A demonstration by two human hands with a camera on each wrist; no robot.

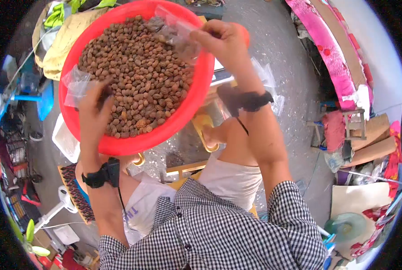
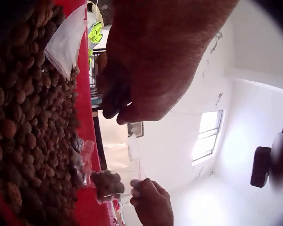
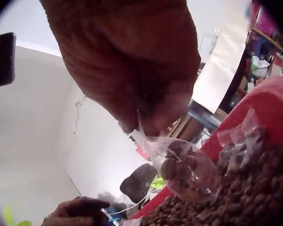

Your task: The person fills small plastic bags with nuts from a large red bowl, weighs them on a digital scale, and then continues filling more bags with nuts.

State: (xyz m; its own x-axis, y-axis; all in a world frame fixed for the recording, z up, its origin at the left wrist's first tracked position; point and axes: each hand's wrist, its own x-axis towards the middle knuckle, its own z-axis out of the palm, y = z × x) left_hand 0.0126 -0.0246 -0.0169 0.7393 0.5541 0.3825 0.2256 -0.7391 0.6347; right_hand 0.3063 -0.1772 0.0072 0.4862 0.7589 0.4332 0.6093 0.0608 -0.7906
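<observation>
Head view shows the right hand point(image 1: 225, 44) pinching a clear bag point(image 1: 181, 39) of brown lumps point(image 1: 140, 81) over the red tub point(image 1: 144, 146). The left hand point(image 1: 91, 110) has loose, bent fingers near clear plastic point(image 1: 77, 83); their tips look dark, hard to see.

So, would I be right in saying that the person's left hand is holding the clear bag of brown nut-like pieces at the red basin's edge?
Not quite: the head view shows the right hand holding the clear bag of brown nut-like pieces at the red basin's edge.
</observation>
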